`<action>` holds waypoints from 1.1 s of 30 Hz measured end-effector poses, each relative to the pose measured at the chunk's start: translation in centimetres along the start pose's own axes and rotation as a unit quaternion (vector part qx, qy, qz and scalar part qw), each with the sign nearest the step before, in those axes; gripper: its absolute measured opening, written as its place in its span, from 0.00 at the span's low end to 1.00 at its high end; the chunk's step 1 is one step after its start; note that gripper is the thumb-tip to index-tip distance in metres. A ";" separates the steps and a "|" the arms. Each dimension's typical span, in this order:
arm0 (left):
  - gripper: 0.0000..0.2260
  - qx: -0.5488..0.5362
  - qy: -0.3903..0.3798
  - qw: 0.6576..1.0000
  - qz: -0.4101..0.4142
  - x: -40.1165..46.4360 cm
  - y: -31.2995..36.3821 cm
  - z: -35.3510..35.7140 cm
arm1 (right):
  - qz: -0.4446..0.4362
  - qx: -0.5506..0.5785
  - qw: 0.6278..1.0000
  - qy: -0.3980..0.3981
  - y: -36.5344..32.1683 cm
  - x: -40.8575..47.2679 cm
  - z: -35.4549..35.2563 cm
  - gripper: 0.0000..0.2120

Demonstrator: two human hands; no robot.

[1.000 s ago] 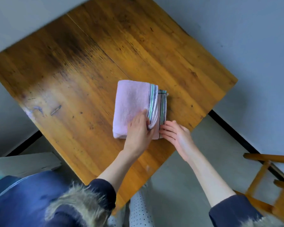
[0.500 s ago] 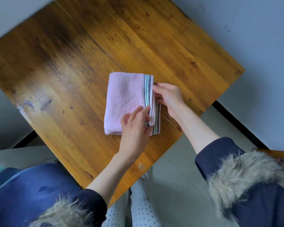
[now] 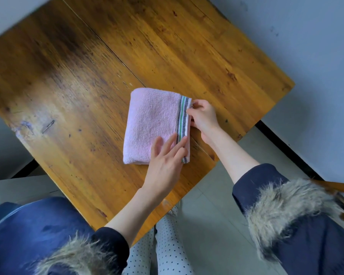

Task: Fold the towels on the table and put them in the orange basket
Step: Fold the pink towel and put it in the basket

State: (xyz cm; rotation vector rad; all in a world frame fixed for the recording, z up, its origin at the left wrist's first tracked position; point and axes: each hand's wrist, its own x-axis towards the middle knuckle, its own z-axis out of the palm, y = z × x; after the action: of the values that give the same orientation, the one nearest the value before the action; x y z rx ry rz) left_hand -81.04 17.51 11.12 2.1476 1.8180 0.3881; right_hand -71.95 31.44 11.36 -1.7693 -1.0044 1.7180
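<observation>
- Fingers of the right hand curl onto the far end of the striped edge of the pink towel, the thumb and fingertips pinching that edge where the folded layers meet.
- Left hand lies with its fingers straight and slightly spread over the near corner of the towel, the fingertips pressing flat on the cloth beside the stripes; it grips nothing.
- Towel is folded into a thick rectangle, with a band of green and dark stripes running along its right edge; a second striped layer shows just under the left fingertips at the near right corner.
- Towel rests flat on the wooden table, near the table's corner closest to the person, all of it on the wood.
- Dark blue sleeves with fur cuffs cover both forearms up to the wrist area; spotted trousers show below the table edge.
- Part of a wooden chair shows at the right edge, over the grey floor.
- Basket cannot be seen from the head view.
</observation>
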 end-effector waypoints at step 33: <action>0.22 0.090 0.003 0.994 -0.065 1.3 -7.0 -2.5 | -0.383 -0.573 0.723 0.048 5.3 -3.4 1.6 0.24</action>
State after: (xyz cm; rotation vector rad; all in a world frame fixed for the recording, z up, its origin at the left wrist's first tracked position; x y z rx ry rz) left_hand -88.15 20.04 10.70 2.1271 2.0520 0.2080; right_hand -72.41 25.27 9.32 -1.4915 -2.6034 0.3691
